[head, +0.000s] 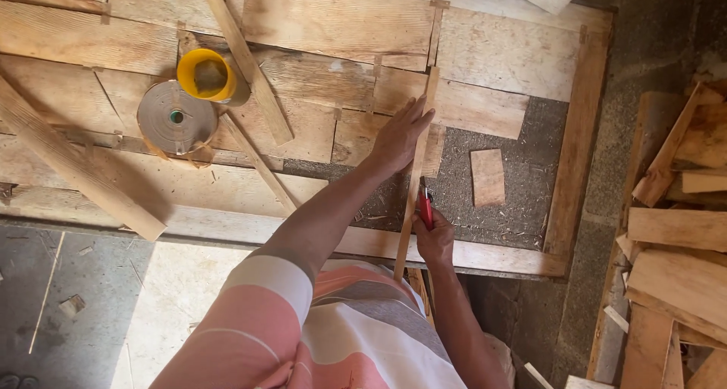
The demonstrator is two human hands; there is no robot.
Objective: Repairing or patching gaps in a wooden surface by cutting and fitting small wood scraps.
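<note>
Left hand [397, 137] flat on thin wooden strip [416, 169], right hand [434, 237] fingers closed around red-handled cutter [426, 207], yellow cup [206, 74] contents unclear

A rough bench [318, 18] of pale, worn planks fills the upper view, with a gap near its right edge showing a dark, sawdust-strewn surface. Below its front edge lies a grey concrete floor [68, 275] with a bright sunlit patch. Right of the bench, a heap of offcuts [674, 230] rests on rough concrete.
</note>
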